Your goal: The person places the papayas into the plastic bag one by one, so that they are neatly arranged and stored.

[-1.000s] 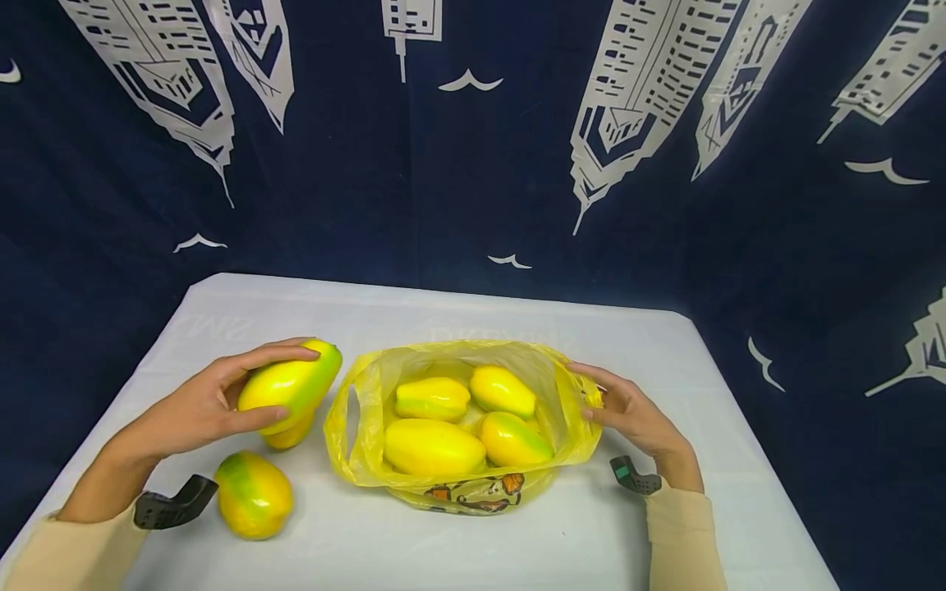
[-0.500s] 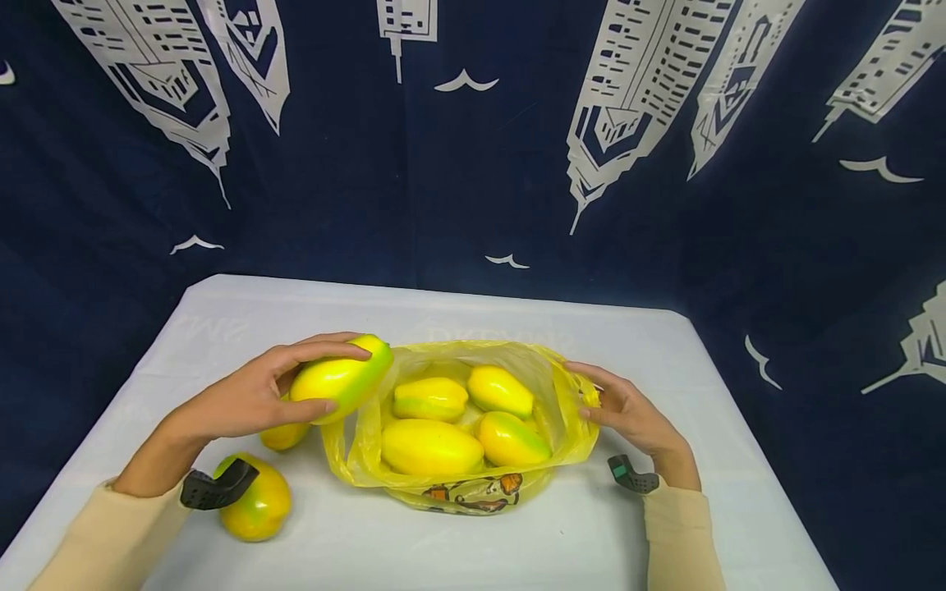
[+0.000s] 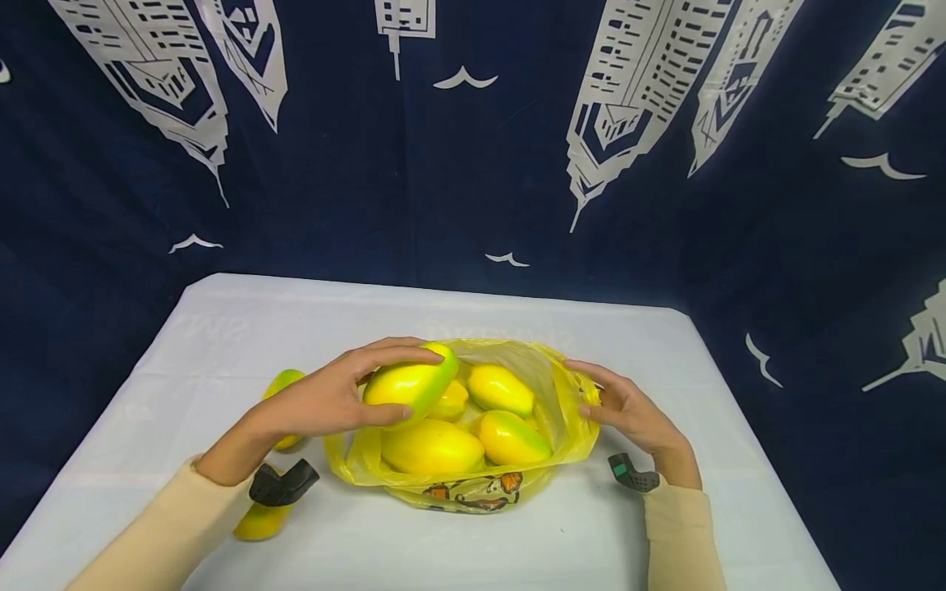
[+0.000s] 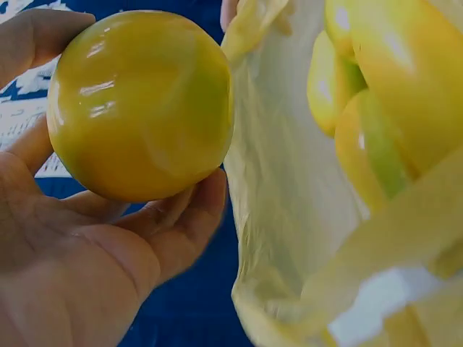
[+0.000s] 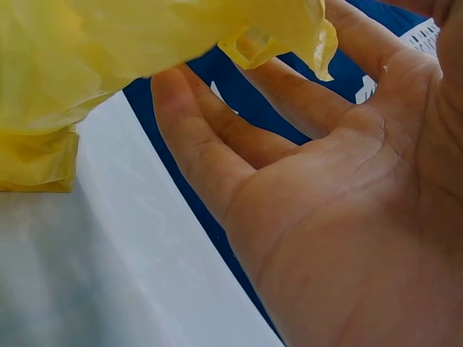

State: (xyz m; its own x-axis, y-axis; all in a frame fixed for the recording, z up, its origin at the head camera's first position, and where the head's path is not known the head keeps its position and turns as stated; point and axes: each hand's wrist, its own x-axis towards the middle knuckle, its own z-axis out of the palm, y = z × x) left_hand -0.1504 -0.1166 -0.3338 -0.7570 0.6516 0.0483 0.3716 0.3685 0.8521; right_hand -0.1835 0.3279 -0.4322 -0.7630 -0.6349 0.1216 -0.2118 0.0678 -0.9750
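Note:
My left hand (image 3: 332, 398) grips a glossy yellow-green papaya (image 3: 402, 387), fingers over the far side and thumb on the near side. It is held above the left part of an open yellow plastic bag (image 3: 572, 439). In the left wrist view, the papaya's rounded end (image 4: 141, 108) faces the camera, beside the bag's wall (image 4: 271, 217). Several more papayas lie inside the bag, among them a large one (image 3: 432, 448) in front. At the bag's right rim, my right hand (image 3: 628, 410) holds the edge; the right wrist view shows its fingers (image 5: 199, 141) behind the plastic.
Two papayas lie on the white table (image 3: 443, 550) left of the bag, partly hidden by my left arm: one farther back (image 3: 283, 382), one nearer (image 3: 260, 522). A dark blue cloth (image 3: 332, 180) with white buildings hangs behind the table.
My left hand has carried the papaya rightward from beside the bag to over its opening. The right hand has stayed at the bag's right rim.

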